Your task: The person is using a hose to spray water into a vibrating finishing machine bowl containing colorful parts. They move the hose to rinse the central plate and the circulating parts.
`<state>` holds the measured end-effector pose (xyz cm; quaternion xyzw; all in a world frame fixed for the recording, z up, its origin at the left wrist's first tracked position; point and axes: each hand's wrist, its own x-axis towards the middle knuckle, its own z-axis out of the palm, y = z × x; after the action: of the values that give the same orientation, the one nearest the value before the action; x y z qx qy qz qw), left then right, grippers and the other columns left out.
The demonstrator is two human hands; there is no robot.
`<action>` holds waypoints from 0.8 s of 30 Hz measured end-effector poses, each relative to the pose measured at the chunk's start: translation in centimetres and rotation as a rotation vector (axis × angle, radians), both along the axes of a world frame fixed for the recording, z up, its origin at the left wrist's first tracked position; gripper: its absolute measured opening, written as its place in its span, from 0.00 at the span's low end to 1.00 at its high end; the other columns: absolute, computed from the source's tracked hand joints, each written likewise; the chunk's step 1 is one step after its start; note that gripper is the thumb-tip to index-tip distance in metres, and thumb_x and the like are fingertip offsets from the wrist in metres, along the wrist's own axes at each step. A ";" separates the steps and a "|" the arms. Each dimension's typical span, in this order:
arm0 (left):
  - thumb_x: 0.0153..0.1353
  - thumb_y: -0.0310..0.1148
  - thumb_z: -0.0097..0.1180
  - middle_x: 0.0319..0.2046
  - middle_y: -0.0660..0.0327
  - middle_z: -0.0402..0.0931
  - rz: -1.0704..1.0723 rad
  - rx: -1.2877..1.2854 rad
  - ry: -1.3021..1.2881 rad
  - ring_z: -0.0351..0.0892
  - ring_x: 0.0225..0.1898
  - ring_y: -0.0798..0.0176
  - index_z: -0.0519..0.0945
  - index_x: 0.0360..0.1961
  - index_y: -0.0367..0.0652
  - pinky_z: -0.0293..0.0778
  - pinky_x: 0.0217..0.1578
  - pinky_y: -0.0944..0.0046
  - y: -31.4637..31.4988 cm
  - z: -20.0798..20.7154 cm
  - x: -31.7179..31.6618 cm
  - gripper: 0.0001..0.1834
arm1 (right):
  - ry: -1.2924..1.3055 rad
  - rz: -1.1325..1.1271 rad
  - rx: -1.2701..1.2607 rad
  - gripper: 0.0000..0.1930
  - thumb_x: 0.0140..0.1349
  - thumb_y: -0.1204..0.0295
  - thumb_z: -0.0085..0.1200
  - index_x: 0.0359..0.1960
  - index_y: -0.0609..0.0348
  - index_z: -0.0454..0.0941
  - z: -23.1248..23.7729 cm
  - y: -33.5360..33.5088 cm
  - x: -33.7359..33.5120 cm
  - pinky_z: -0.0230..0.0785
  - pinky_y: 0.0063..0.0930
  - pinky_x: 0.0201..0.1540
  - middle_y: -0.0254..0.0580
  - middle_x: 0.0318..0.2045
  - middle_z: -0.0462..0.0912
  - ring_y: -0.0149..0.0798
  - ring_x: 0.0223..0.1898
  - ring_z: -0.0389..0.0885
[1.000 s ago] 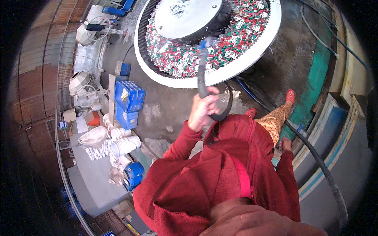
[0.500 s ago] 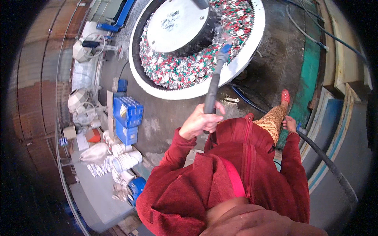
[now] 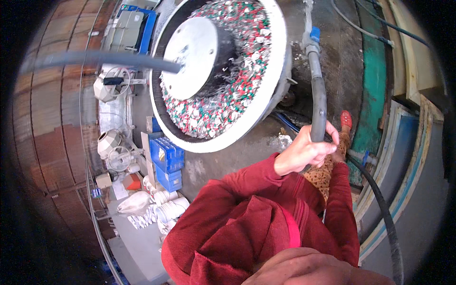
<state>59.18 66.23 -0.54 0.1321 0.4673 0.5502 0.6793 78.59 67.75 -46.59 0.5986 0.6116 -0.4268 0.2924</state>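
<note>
Wet concrete floor (image 3: pixel 266 156) beside a round tub (image 3: pixel 223 76) of red, green and white pieces. My left hand (image 3: pixel 304 152) is closed around the grey hose (image 3: pixel 318 102), below its blue-valved nozzle (image 3: pixel 311 40). My right hand is hidden. The hose looks heavy, semi-stiff and probably slippery; I judge a grip near the nozzle gives best control.

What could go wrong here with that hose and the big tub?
The left hand grips the dark hose one-handed; it might whip or spray wide of the round tub of red, green and white pieces. The hose also trails across the wet floor beside the foot, a possible trip.
</note>
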 end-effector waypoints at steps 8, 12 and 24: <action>0.52 0.23 0.48 0.12 0.74 0.56 0.309 -0.280 0.217 0.52 0.10 0.79 0.69 0.33 0.41 0.59 0.12 0.72 14.1 -19.7 -1.3 0.06 | -0.098 -0.256 0.076 0.48 0.44 0.52 0.60 0.63 0.54 0.46 3.4 2.5 -0.1 0.61 0.48 0.53 0.63 0.60 0.51 0.64 0.54 0.62; 0.52 0.23 0.47 0.11 0.74 0.56 0.455 -0.362 0.301 0.52 0.09 0.79 0.70 0.33 0.42 0.60 0.13 0.70 19.9 -27.2 -4.1 0.07 | -0.136 -0.292 0.177 0.50 0.39 0.55 0.64 0.62 0.51 0.45 4.8 5.3 -0.6 0.64 0.49 0.50 0.63 0.55 0.57 0.62 0.51 0.64; 0.51 0.20 0.46 0.12 0.71 0.60 0.659 -0.364 0.486 0.53 0.08 0.77 0.70 0.34 0.38 0.59 0.10 0.70 32.8 -35.1 -8.4 0.08 | -0.204 -0.269 0.012 0.47 0.36 0.58 0.66 0.59 0.51 0.50 4.9 13.1 0.4 0.68 0.49 0.45 0.55 0.49 0.62 0.58 0.51 0.66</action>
<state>50.83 99.00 -35.65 -0.0200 0.7196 0.5991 0.3505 78.99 80.87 -41.65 0.7171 0.4954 -0.3955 0.2897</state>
